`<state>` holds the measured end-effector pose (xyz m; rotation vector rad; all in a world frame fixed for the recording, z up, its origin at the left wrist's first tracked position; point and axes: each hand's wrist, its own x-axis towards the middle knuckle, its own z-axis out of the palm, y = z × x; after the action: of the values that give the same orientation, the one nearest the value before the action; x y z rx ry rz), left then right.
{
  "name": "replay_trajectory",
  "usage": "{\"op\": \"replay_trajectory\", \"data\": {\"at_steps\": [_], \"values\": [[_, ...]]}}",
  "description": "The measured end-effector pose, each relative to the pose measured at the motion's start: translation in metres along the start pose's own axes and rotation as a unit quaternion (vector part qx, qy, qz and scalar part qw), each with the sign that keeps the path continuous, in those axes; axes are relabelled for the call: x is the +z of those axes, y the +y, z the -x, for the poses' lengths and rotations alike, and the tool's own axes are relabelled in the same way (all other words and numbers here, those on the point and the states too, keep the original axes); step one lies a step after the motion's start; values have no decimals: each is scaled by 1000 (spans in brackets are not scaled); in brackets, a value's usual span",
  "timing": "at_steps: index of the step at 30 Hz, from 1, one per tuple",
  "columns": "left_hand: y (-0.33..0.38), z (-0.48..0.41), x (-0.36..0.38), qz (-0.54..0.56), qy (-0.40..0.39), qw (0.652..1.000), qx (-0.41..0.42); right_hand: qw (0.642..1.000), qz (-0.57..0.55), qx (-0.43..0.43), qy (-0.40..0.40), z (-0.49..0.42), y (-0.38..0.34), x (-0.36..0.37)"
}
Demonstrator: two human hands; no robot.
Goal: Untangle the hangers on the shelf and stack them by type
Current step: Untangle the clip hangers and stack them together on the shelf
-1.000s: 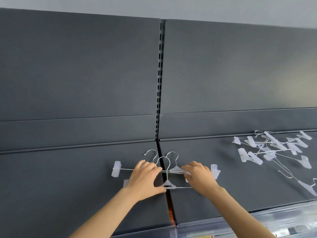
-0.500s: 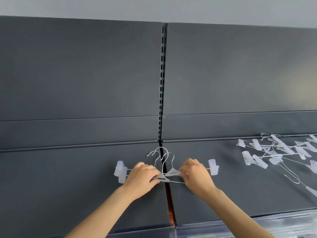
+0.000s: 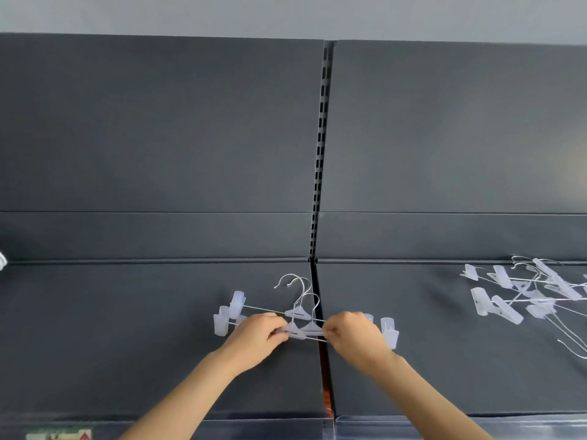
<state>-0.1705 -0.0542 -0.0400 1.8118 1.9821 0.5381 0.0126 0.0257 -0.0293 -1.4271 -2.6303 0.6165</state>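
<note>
Dark grey back panel [image 3: 158,122] fills most of your view, split by a slotted upright [image 3: 320,154]. Below it is the shelf [image 3: 127,344], same grey, two sections with a narrow gap [image 3: 324,369] between them. A clear front strip [image 3: 444,427] runs along the shelf's near edge.

Far right on the shelf: tangled pile [image 3: 533,296] of clip hangers, wires crossing, partly cut off by the frame edge. It lies well apart from your hands.

Centre, straddling the gap: your stack of clip hangers [image 3: 298,313], about three, bars roughly parallel but fanned slightly. Your left hand [image 3: 254,339] has its fingers curled and pinches the bars just left of the plastic centre pieces. Your right hand [image 3: 357,339] pinches them just right of centre, knuckles up.

Left-end clips [image 3: 228,312] are bunched together and right-end clips [image 3: 389,333] show past your right hand. The hooks [image 3: 295,281] point away from you, overlapping, not fully aligned.
</note>
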Motion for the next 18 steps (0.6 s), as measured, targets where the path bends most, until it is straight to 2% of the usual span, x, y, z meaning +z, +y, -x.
{"op": "replay_trajectory", "data": {"at_steps": [8,10,14,18], "values": [[-4,-2,-5,21,15,999,19,989,-129,1,65,-19,12,-61],[0,-5,-7,44,9,999,28,994,-109,22,21,-24,20,-69],[13,-18,-8,67,-13,997,25,992,-26,53,-115,-29,29,-66],[20,-29,-1,59,-44,997,15,986,38,67,-149,-30,35,-62]]}}
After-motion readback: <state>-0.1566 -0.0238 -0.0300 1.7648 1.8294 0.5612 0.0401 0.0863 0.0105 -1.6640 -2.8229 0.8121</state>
